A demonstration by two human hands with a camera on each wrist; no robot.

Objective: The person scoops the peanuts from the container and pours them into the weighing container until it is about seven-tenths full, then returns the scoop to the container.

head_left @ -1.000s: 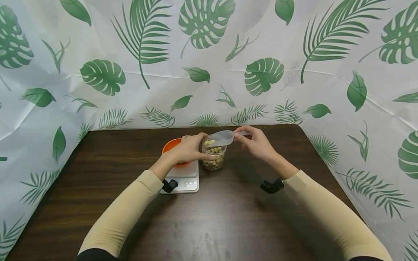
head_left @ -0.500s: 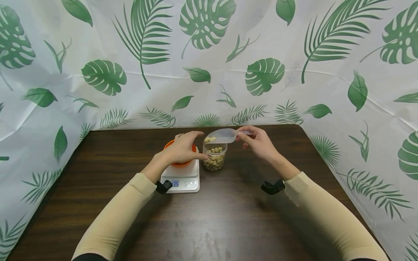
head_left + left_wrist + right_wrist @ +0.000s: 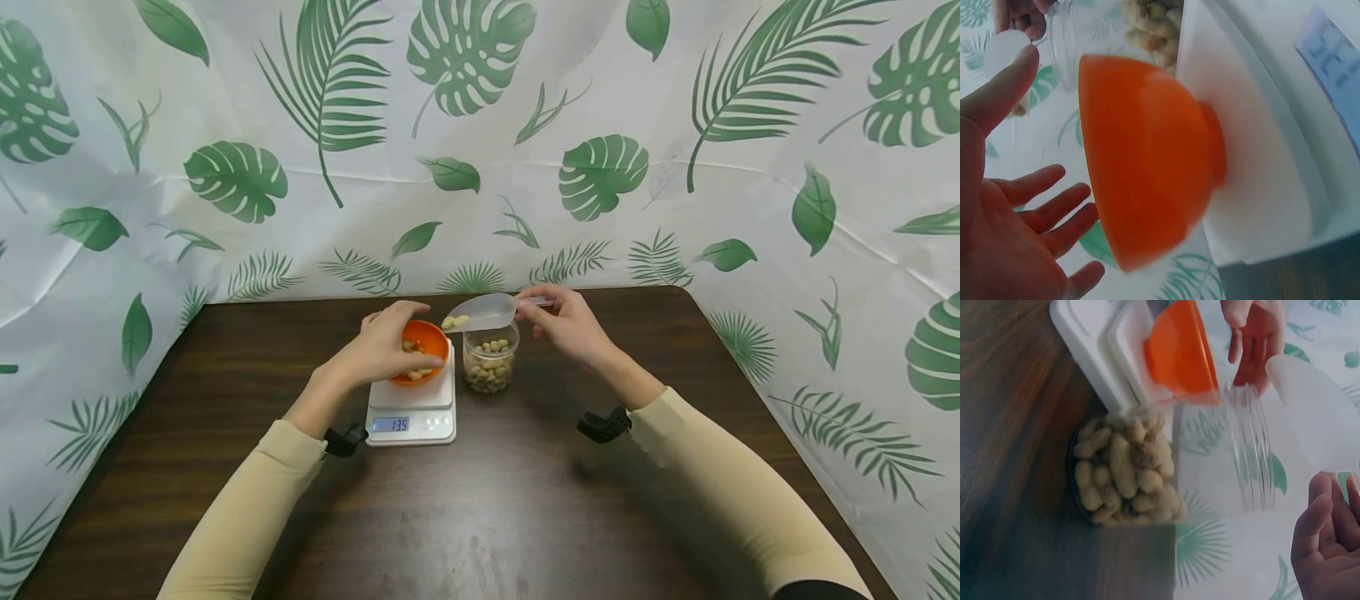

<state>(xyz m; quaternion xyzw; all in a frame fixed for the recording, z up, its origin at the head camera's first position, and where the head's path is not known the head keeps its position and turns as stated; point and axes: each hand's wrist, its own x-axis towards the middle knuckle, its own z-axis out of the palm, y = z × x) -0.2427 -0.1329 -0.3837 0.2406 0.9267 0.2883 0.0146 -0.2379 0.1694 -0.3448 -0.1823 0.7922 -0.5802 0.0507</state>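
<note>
My right hand (image 3: pixel 564 323) pinches the handle of a translucent plastic scoop (image 3: pixel 487 312), held level above a clear jar (image 3: pixel 1250 450). A few peanuts (image 3: pixel 454 322) lie at the scoop's tip, which reaches toward an orange bowl (image 3: pixel 429 337). Unshelled peanuts (image 3: pixel 1129 469) fill the lower part of the jar. The bowl stands on a white kitchen scale (image 3: pixel 429 423) and has peanuts in it. My left hand (image 3: pixel 375 346) is spread over the bowl's left side, fingers extended near its rim; the left wrist view shows the palm (image 3: pixel 1007 244) facing the bowl.
The scale's display (image 3: pixel 391 424) reads 135, perhaps with a decimal point. Jar and scale stand side by side near the back of a dark wooden table (image 3: pixel 510 500). A leaf-printed white sheet (image 3: pixel 495 225) hangs behind the table.
The left hand has left the jar and moved left over the bowl. The right hand has lifted the scoop slightly and carried it left, its tip now past the jar's rim. The scale display has come into sight.
</note>
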